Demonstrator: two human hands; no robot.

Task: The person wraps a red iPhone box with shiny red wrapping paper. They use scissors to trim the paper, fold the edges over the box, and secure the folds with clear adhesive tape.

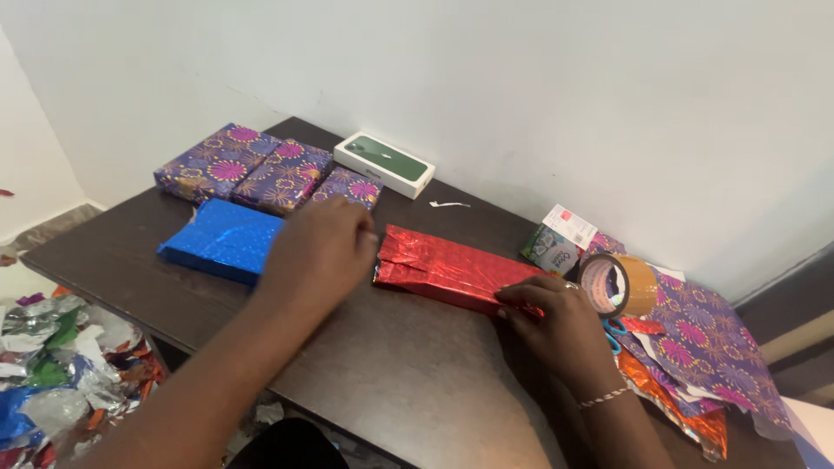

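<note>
Nearest the camera, both forearms reach out over the dark brown counter (408, 373). The right hand (556, 326), with a beaded bracelet (604, 398) at the wrist, rests palm down on the near right end of a long red foil-wrapped package (452, 269); its fingers (521, 300) are spread flat and press on the wrapping rather than closing around it. The left hand (317, 252) sits at the package's left end, fingers curled loosely down at the paper's edge; whether they pinch the foil cannot be told, as the hand is blurred. The red package lies flat across the middle of the counter, between the two hands.

Just right of the right hand stands a roll of brown packing tape (621, 285), on loose purple patterned wrapping paper (712, 347) with blue-handled scissors (613, 334) beside it. Left of the left hand lies a blue foil-wrapped package (217, 239). Beyond are three purple patterned wrapped boxes (269, 169), a white phone box (385, 163) and a small green carton (556, 243). Crumpled foil scraps (61, 365) lie on the floor at left.
</note>
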